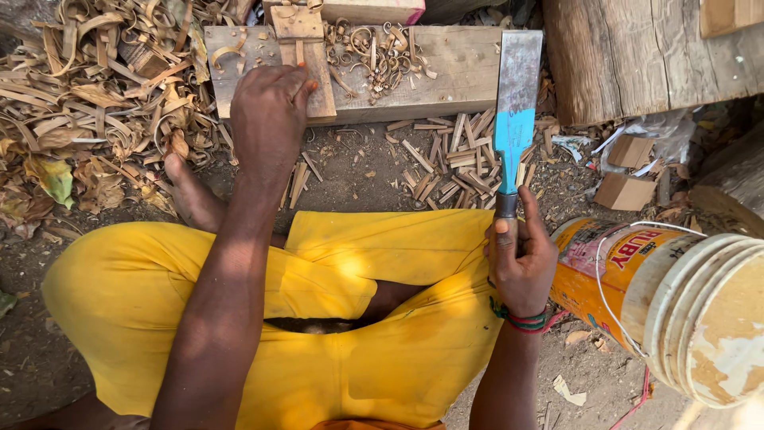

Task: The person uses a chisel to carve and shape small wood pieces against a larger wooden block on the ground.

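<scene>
Head view looks down at bare dirt ground (358, 171) covered with wood bits. You sit cross-legged in yellow trousers (334, 318). A thick wooden beam (454, 72) lies flat on the ground in front of you. Curly wood shavings (87, 103) are piled up at your left, and short wood sticks (450, 159) lie just below the beam. A stack of dirty orange buckets (676, 295) lies on its side at your right.

Your left hand (270, 115) reaches forward and presses down flat on a small wood piece (306, 68) that rests on the beam. Your right hand (521, 259) is closed tight around the handle of a big wide chisel (516, 103). The chisel points away from you, and its metal blade tip sits over the beam, well to the right of the small wood piece.
</scene>
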